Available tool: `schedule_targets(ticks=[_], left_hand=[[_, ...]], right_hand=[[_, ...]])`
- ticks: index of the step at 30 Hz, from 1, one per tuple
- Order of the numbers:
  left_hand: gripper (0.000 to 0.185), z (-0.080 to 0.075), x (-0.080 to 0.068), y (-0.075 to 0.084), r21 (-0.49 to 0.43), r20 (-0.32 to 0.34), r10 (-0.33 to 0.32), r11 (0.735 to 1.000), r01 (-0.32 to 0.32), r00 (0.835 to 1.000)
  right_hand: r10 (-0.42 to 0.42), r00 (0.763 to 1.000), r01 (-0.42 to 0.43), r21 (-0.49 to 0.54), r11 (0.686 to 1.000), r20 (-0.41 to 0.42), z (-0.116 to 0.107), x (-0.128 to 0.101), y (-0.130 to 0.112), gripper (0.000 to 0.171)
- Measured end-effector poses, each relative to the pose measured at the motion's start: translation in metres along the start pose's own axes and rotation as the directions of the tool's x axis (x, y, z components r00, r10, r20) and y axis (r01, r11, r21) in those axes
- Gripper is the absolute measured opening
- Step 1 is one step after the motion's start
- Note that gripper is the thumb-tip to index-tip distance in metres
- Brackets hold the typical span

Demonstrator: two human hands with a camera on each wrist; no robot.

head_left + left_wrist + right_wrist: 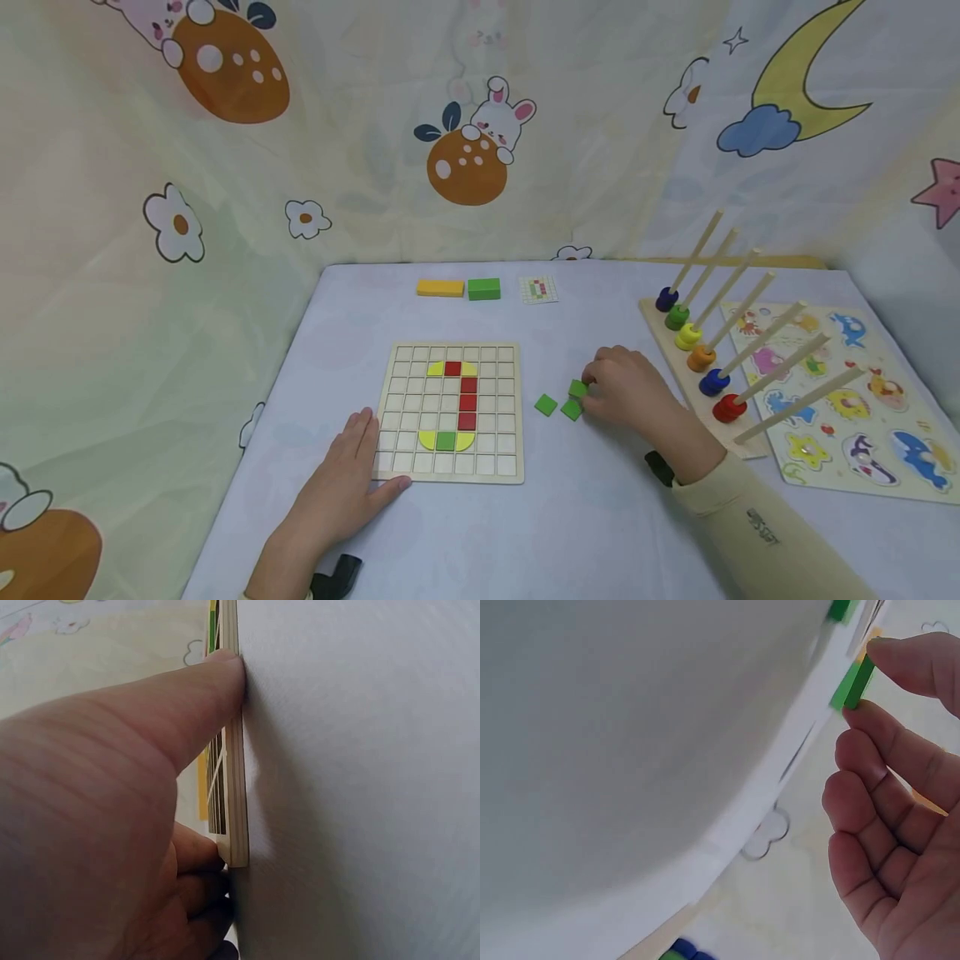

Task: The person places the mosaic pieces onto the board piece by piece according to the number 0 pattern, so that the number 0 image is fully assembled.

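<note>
A wooden grid board (495,458) lies on the table, bearing red square tiles (468,402), one green square and yellow rounded corner pieces (427,440) laid as a curved figure. My left hand (341,483) rests at the board's lower left, fingers along its left side and thumb at its near edge; the left wrist view shows the thumb (202,694) against that edge. Right of the board, my right hand (630,392) pinches a green square tile (860,681) between thumb and forefinger. Two more green tiles, one farther left (546,405) and one nearer the hand (572,409), lie beside it.
At the back lie a yellow block (440,288), a green block (483,289) and a small pattern card (538,289). A wooden peg rack (750,446) with coloured beads stands close to my right forearm, its pegs slanting up. Behind it lies an animal picture board (817,425).
</note>
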State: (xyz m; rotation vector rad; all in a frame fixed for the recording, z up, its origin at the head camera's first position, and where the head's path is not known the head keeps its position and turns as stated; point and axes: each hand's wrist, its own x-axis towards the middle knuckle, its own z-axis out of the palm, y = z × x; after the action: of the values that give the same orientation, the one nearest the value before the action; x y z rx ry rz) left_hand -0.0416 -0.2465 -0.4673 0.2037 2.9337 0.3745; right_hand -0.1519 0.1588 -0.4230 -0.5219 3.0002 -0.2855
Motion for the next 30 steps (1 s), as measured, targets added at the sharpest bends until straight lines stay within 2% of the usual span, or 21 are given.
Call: schedule_targets(ticks=[7, 16, 30], left_hand=[[0.110, 0.000, 0.000, -0.001, 0.010, -0.004, 0.001, 1.000, -0.001, 1.000], [0.113, 0.003, 0.001, 0.000, 0.002, 0.009, -0.012, 1.000, 0.012, 1.000], [0.113, 0.000, 0.001, 0.002, 0.006, 0.028, -0.029, 1.000, 0.028, 0.999]], right_hand=[[-0.085, 0.995, 0.085, -0.009, 0.996, -0.051, 0.007, 0.017, -0.033, 0.019], [-0.200, 0.978, 0.199, -0.008, 0.980, -0.065, 0.009, 0.035, -0.071, 0.016], [-0.234, 0.972, 0.234, -0.001, 0.972, -0.026, 0.013, 0.058, -0.115, 0.012]])
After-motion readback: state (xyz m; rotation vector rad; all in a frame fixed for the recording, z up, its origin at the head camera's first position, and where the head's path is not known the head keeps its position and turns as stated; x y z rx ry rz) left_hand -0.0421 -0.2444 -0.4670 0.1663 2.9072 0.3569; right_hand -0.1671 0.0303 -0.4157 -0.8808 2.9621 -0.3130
